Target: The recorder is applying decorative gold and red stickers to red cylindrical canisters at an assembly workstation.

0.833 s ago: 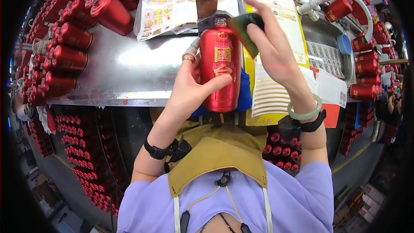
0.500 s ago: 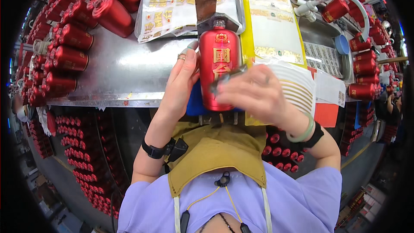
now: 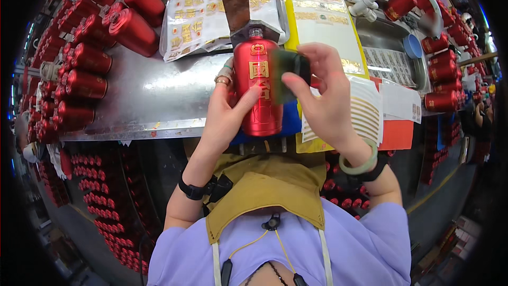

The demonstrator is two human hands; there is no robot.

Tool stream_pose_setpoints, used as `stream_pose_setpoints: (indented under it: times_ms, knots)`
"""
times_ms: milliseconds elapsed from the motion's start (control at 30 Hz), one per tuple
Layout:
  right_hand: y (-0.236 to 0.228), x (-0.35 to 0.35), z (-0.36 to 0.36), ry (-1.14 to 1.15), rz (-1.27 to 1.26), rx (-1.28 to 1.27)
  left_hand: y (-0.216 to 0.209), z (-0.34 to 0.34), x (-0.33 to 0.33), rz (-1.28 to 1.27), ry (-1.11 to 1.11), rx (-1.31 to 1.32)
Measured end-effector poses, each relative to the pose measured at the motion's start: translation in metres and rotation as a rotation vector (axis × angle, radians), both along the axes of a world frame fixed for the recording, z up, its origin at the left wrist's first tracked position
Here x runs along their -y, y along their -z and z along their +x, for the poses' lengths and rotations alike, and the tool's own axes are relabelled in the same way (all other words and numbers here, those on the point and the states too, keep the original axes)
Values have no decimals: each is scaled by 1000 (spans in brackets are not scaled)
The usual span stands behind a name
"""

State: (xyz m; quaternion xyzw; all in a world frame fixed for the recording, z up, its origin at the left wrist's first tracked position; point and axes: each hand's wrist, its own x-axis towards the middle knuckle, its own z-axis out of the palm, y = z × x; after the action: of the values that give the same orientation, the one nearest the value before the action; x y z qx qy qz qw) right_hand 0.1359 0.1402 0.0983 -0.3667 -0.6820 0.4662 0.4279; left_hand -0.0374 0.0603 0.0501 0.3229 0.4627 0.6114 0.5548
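Note:
A glossy red bottle (image 3: 260, 114) with raised gold characters down its front lies in front of me, its neck against a metal holder (image 3: 256, 27). My left hand (image 3: 226, 107) is closed round the bottle's left side, thumb across the lowest gold character. On the right of the bottle, my right hand (image 3: 329, 92) grips a dark block (image 3: 296, 70) with a greenish-brown side, blurred by motion. That side is at the bottle's right edge; whether it touches, I cannot tell. A blue support (image 3: 291, 119) shows beneath the bottle.
A tray with sheets of gold stickers (image 3: 185, 26) lies beyond the steel table (image 3: 143, 85). Sticker sheets rest on a yellow board (image 3: 292, 16) at right, near a sink with a white curved pipe (image 3: 365, 6) and blue cup (image 3: 413, 46). Red bottles (image 3: 132, 32) crowd both sides.
My left thumb has come onto the bottle's front. My right hand has moved up and right with the block, off the lower front of the bottle. The whole view has shifted slightly.

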Motion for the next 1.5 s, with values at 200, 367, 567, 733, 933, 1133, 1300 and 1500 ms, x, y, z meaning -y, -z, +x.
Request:
stream_pose_setpoints:
  times_ms: [200,367,567,733,933,1133,1300,1500]
  knots:
    - [32,-19,-1,122,208,184,7,2,-15,37,-24,-193]
    - [34,-21,1,118,303,294,-6,-2,-13,85,-61,-188]
    - [47,-48,41,99,76,107,-9,-32,-20,491,20,-1336]
    - [23,-88,47,148,125,367,-17,-52,-37,472,-10,-1569]
    - [41,-168,52,27,182,678,-20,-59,-34,594,101,-1554]
    - [114,-222,92,-23,564,1113,-10,-46,-29,681,176,-1458]
    - [90,-164,103,-84,601,1182,-14,-48,-7,596,53,-1423]
    - [69,-183,117,201,311,1121,-15,-35,-1,553,-112,-1230]
